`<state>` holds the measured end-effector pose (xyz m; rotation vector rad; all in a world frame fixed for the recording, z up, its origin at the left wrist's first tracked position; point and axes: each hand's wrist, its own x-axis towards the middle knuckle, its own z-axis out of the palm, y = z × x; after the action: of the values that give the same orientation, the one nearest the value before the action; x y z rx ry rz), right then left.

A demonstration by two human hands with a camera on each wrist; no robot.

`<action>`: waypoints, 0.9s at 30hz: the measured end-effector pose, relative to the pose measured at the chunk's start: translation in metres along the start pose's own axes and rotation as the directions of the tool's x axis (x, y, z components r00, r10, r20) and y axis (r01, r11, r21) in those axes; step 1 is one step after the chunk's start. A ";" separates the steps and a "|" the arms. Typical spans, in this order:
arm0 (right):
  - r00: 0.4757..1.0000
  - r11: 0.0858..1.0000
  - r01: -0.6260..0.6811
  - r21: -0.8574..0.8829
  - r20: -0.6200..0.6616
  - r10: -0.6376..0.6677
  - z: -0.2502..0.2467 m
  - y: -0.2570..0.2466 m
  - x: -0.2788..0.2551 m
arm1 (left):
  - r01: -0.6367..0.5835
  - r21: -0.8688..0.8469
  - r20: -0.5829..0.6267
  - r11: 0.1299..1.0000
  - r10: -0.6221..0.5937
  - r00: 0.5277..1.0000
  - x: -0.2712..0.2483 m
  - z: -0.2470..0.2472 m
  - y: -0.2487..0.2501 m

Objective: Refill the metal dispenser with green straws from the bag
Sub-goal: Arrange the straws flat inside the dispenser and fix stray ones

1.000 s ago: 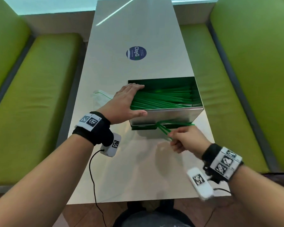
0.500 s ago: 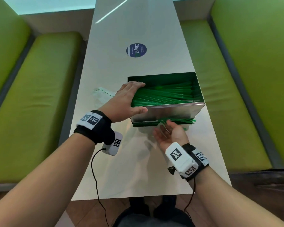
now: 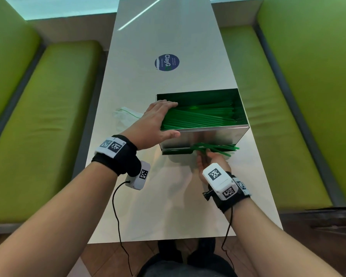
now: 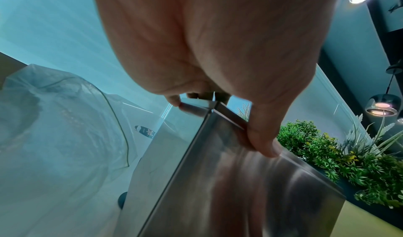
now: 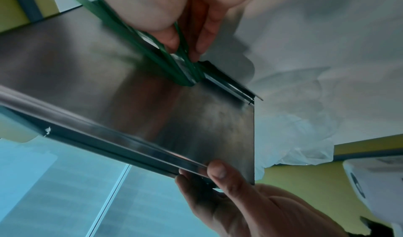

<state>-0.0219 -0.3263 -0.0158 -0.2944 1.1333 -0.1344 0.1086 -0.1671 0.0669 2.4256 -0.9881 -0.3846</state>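
Left hand (image 3: pixel 155 124) is gripping the metal dispenser's (image 3: pixel 204 137) left corner, thumb on the front face, likely steadying it on the tabletop (image 3: pixel 168 196). Right hand (image 3: pixel 210 160) is pinching loose green straws (image 3: pixel 214 149) jutting from the bottom slot, probably straightening them. Emptied-looking bag (image 3: pixel 126 116) is lying left, partly hidden behind the left hand; slot interior is unreadable.

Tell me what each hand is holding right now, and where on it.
Left hand grips the metal dispenser at its top left corner. Right hand pinches a few green straws sticking out of the bottom slot.
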 end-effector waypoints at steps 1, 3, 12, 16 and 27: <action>1.000 1.000 0.002 0.009 -0.007 -0.002 0.000 0.000 -0.001 | 0.003 -0.004 -0.001 1.000 -0.003 1.000 0.000 0.000 0.001; 1.000 1.000 0.012 0.016 -0.009 -0.012 -0.001 0.001 -0.002 | 0.005 -0.008 -0.003 1.000 -0.005 1.000 0.000 0.000 0.001; 0.998 0.999 0.032 0.008 -0.049 -0.032 -0.013 -0.005 -0.016 | -0.005 -0.007 -0.003 1.000 0.005 1.000 0.000 0.002 -0.003; 0.993 0.997 0.078 0.003 -0.083 -0.078 -0.024 -0.013 -0.012 | -0.006 -0.006 -0.005 1.000 0.006 1.000 0.001 0.003 -0.005; 0.986 0.987 0.154 -0.037 -0.051 -0.156 -0.010 -0.025 -0.020 | -0.010 -0.010 -0.009 1.000 0.010 1.000 0.002 0.006 -0.007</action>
<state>-0.0385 -0.3468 0.0055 -0.4109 1.1667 -0.2625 0.1111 -0.1662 0.0578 2.4102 -0.9922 -0.3741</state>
